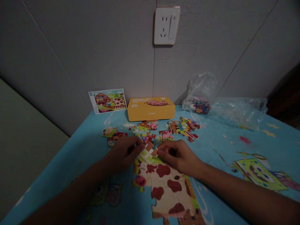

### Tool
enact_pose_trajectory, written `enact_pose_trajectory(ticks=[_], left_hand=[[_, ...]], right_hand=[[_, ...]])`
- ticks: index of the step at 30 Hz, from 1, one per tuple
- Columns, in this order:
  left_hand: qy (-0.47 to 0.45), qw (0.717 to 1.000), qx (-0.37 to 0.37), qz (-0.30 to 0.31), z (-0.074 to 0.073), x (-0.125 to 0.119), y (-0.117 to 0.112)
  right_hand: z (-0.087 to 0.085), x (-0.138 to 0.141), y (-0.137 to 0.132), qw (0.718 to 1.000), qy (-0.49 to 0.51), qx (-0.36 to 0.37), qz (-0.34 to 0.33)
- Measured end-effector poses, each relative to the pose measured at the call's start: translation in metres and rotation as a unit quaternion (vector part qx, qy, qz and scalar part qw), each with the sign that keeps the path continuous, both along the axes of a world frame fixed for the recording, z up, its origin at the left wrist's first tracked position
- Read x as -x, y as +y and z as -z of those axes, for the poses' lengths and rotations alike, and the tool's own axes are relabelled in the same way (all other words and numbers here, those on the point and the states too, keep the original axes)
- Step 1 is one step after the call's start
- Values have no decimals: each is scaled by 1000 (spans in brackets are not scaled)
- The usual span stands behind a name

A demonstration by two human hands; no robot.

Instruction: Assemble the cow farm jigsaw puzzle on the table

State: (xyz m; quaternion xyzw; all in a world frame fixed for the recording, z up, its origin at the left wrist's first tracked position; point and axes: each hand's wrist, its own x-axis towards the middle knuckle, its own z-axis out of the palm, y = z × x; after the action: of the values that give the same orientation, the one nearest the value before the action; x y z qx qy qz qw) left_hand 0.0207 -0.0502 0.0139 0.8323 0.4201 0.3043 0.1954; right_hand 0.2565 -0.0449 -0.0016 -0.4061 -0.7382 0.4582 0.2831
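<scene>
Grey panelled wall (93, 47) behind; blue printed surface (91, 140) below. Cow section (167, 190) lies flat on it. Left hand (127, 153) and right hand (181, 156) pinch puzzle pieces (147, 153) at its top edge. Judged light, stiff card; tabs bendable, grip edges.

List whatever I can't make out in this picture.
All in the head view:
Pale pieces: edges partly hidden by fingers of the left hand and right hand.
Cow puzzle: near end cut off by the bottom edge.
Yellow box: small lettering too small to read.
Bagged pieces: uncountable, overlapping behind creased plastic.
</scene>
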Motion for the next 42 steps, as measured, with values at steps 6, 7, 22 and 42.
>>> enact_pose_trajectory(ticks=[6,7,22,42], left_hand=[[-35,997,57,-24,-1,-3,2],[-40,996,70,-23,-1,-3,2],[-91,966,233,57,5,-6,-3],[-183,936,273,128,-1,-8,-13]], right_hand=[[-6,2,-5,999,1,16,-52],[-7,3,-5,998,0,20,-57],[-7,1,-10,989,-6,-28,-148],[-9,2,-11,997,0,9,-72]])
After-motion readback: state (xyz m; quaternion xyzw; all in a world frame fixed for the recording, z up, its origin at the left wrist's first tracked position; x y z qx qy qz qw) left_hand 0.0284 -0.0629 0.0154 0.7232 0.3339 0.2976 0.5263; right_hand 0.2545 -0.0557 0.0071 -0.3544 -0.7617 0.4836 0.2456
